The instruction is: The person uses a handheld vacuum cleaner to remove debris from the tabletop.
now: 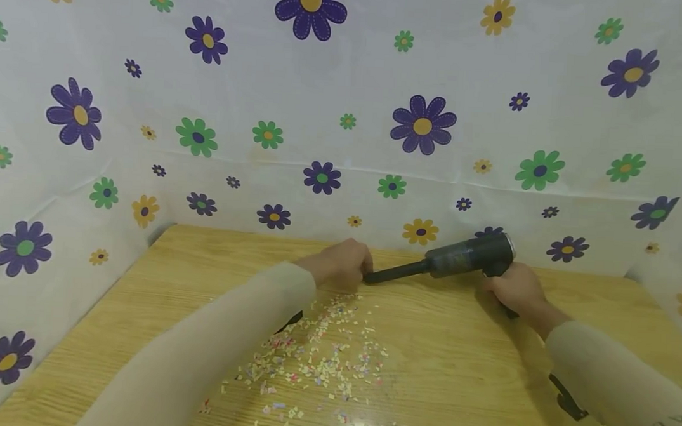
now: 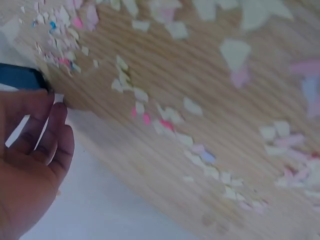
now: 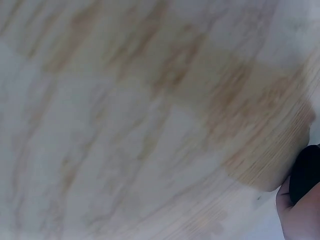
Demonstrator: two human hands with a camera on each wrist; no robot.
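My right hand grips the handle of a dark handheld vacuum cleaner, held near the back of the table with its long thin nozzle pointing left. At the nozzle's tip is my left hand. In the left wrist view, the left thumb and forefinger come together beside the dark nozzle end, pinching a small white paper scrap. Many paper bits, cream, pink and bluish, lie scattered below the left hand. The right wrist view catches only part of the hand round the black handle.
A wood-grain table spreads beneath both arms. White sheeting with printed flowers rises at the back and both sides, close behind the vacuum. Dark wrist straps show under the pale sleeves.
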